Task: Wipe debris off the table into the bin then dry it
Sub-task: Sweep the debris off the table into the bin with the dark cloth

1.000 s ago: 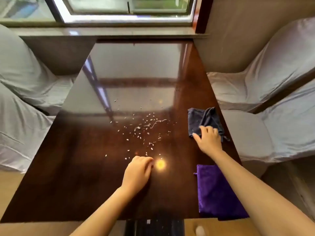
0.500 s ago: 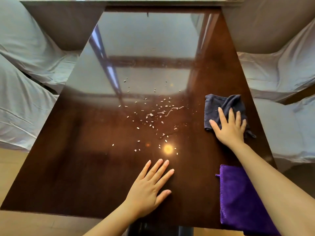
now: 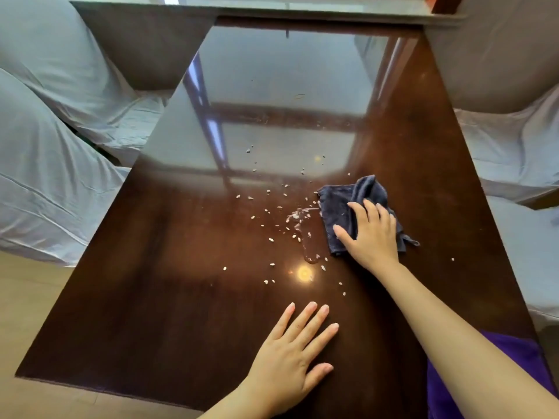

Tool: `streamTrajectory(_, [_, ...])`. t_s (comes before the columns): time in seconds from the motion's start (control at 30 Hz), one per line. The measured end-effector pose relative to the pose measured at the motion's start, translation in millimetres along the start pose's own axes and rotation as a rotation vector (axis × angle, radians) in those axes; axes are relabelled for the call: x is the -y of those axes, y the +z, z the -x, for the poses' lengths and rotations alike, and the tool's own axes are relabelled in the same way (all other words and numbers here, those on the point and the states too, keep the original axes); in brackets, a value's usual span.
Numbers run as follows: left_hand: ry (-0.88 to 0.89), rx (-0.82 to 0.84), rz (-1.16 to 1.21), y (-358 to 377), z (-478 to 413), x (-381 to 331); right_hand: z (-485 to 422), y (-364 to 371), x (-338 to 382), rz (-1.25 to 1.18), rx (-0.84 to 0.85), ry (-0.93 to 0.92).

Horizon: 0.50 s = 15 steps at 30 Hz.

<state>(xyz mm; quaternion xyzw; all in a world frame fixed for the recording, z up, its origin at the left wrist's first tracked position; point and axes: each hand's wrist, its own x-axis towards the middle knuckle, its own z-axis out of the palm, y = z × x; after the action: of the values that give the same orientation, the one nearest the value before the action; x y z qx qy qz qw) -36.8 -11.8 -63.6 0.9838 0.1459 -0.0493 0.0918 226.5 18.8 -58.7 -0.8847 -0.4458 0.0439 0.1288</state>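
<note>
Head view: right hand [image 3: 373,237], fingers spread, dark cloth [image 3: 341,207] now against debris [image 3: 295,216].

Glossy dark wood table [image 3: 181,297]; soft terry dark cloth [image 3: 341,213].

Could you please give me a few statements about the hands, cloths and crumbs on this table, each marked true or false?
1. The right hand presses on the dark blue cloth. True.
2. The left hand holds the purple cloth. False: it lies flat on the bare table.
3. Crumbs lie left of the dark blue cloth. True.
4. A bin stands on the table. False: none is in view.
</note>
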Motion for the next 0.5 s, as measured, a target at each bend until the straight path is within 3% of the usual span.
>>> streamTrajectory(0.3, [0.091,-0.003,-0.006,1.9,-5.9,14.1,-54.6,10.8,4.6,0.067,0.106,0.150])
streamTrajectory(0.5, [0.077,-0.239,0.023,-10.5,-5.0,73.5,-75.5,16.9,5.8,0.108,0.114,0.140])
